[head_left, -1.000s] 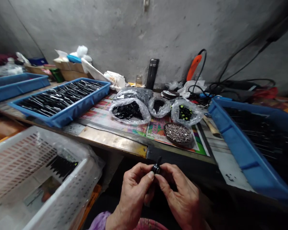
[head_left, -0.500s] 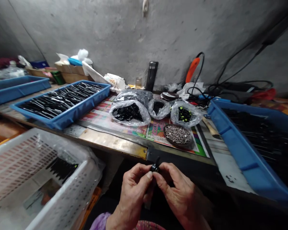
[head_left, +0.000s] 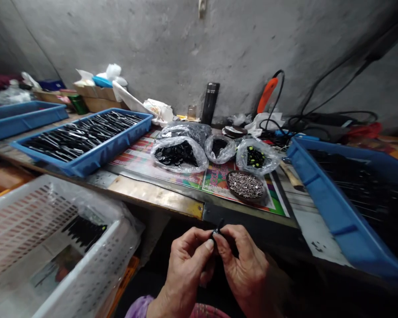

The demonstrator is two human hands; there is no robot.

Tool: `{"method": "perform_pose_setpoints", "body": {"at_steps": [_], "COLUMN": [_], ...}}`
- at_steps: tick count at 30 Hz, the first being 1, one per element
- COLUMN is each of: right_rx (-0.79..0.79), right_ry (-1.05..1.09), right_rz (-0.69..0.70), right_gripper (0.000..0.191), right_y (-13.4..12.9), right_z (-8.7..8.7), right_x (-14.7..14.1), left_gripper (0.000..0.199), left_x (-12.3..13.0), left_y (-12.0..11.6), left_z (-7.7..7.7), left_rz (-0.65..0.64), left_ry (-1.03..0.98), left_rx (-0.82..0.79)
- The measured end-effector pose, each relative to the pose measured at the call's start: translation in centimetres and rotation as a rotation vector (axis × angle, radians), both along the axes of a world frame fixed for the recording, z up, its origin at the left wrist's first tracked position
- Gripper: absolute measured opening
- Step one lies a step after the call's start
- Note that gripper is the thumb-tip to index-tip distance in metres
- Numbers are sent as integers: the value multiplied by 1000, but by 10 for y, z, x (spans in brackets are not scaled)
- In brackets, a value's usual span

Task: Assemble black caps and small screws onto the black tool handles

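The right hand [head_left: 245, 265]'s thumb has shifted up over the small black part [head_left: 220, 225], hiding more of its round end; the left hand [head_left: 185, 267] looks much the same. Both hands' fingers are clamped on the part, at lower centre of the frame, just in front of the surface [head_left: 172, 201]. The piece seems to be getting adjusted in the grip.

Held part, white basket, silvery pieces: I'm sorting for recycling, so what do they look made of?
Held part: dark, slight sheen, perhaps plastic, but mostly hidden.
White basket: probably moulded plastic, satin, with regular slots.
Silvery pieces: likely metal, shiny, with bright glints.
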State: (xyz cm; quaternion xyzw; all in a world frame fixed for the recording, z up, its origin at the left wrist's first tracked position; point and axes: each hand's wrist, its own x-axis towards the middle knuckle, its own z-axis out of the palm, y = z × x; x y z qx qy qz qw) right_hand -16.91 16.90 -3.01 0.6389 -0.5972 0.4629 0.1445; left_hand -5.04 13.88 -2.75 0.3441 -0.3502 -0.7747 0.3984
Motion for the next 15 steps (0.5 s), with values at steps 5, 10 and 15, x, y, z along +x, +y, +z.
{"method": "perform_pose_setpoints", "body": {"at_steps": [5, 10, 15], "right_rx": [5, -28, 26], "right_ry": [50, 82, 74], "right_rz": [12, 4, 3], "right_gripper": [19, 19, 20], "right_y": [2, 6, 6], "right_z": [-6, -9, -5], "right_x": [-1, -1, -4], "left_gripper": [38, 38, 40], "left_x": [0, 2, 2], "left_y": [-1, -3, -3], "left_z": [-1, -2, -3], "left_rz": [12, 15, 10], "left_ry": [-5, 6, 4], "left_rx": [6, -1, 23]}}
